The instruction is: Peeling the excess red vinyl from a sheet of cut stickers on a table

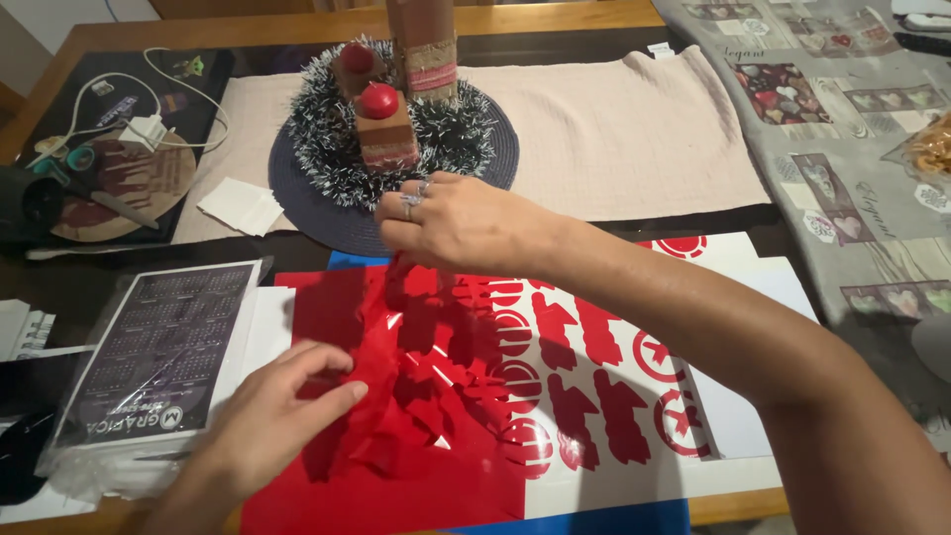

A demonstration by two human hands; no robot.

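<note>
The left hand (267,416) presses flat, fingers together, on the red vinyl sheet (396,396) lying on the table (297,30). The right hand (461,223) pinches its top edge, peeling. Judged mid-peel; the next pull needs slow, steady tension beside the cut shapes (594,386).

The vinyl sheet (416,396) is glossy red over white backing (733,416) patterned with red cut-out shapes and circles. A blue sheet (604,520) peeks out beneath. The round placemat (297,203) is dark navy, ringed by dark-green, white-tipped tinsel (327,139). The table runner (614,129) is pale beige.
</note>
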